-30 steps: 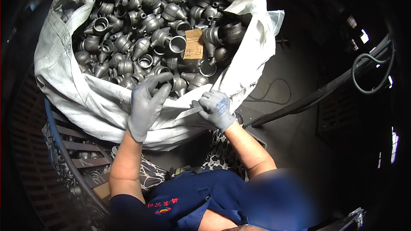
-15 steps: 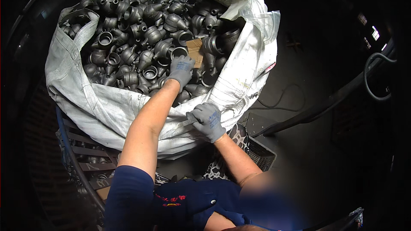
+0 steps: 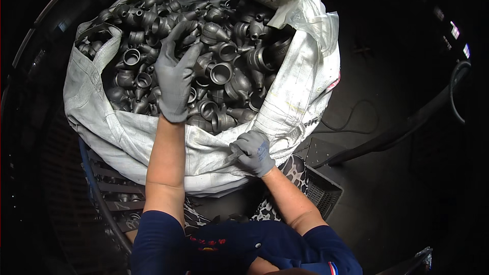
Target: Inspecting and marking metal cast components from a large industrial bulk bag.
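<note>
Your left hand [image 3: 175, 74], in a grey glove, lies deep in the sack [image 3: 127, 137], fingers curled down among the dark metal fittings [image 3: 221, 71]; whether it grips one you cannot tell. Your right hand [image 3: 252, 152], gloved too, is closed on the sack's near rim, pinching the white woven cloth. The fittings fill the sack to its mouth, heaped loose, their round openings facing every way. Below the sack, near your right forearm, a dark crate [image 3: 318, 186] sits on the floor. A black hose [image 3: 407, 122] runs off to the right.

Dark metal fittings [image 3: 224, 74] heaped in white sack [image 3: 127, 137]
</note>
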Available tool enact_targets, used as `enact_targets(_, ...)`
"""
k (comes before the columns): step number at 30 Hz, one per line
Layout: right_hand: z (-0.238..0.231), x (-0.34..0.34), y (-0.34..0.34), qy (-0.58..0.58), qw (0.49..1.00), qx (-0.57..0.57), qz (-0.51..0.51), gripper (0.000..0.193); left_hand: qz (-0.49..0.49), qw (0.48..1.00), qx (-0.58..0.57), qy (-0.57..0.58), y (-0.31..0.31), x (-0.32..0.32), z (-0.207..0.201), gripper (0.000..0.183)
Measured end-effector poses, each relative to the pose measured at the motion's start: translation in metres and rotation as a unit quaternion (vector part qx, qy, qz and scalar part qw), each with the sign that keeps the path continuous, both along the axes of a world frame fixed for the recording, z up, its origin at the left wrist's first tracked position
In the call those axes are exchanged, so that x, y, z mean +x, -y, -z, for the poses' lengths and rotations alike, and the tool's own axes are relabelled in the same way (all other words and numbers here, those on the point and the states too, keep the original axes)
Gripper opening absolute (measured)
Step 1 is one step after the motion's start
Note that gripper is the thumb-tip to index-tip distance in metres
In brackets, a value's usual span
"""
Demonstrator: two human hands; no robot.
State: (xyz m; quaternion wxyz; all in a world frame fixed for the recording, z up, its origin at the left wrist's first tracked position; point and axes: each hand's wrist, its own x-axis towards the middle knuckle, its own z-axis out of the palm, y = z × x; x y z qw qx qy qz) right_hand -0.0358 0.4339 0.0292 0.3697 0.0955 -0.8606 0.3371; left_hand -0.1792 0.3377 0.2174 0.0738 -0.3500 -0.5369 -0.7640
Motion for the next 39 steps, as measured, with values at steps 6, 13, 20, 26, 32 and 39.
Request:
enact_targets(6,0.007,-0.005,0.003,-0.017,1.0,-0.004,0.006,0.019,0.085,0.966,0.169,-0.176,0.069,0.134,-0.037,0.05)
enact_targets(13,0.012,-0.005,0.002,-0.018,1.0,-0.001,0.013,0.017,0.228,0.973,-0.022,0.014,0.119,0.203,-0.074,0.013)
enact_targets(20,0.008,-0.011,0.009,-0.025,1.0,-0.001,0.009,0.018,0.108,0.962,0.082,-0.238,0.114,0.201,-0.063,0.013)
enact_targets(26,0.01,-0.009,0.005,-0.039,0.999,-0.013,0.012,0.02,0.252,0.945,0.182,-0.099,0.127,0.202,-0.053,0.008)
enact_targets(32,0.006,-0.002,0.008,-0.016,1.0,-0.006,-0.005,0.017,0.217,0.956,0.169,-0.105,0.08,0.159,-0.047,0.025)
enact_targets(39,0.005,-0.005,0.001,-0.007,1.0,-0.004,-0.026,0.016,0.112,0.986,0.007,0.121,-0.06,-0.01,0.05,0.061)
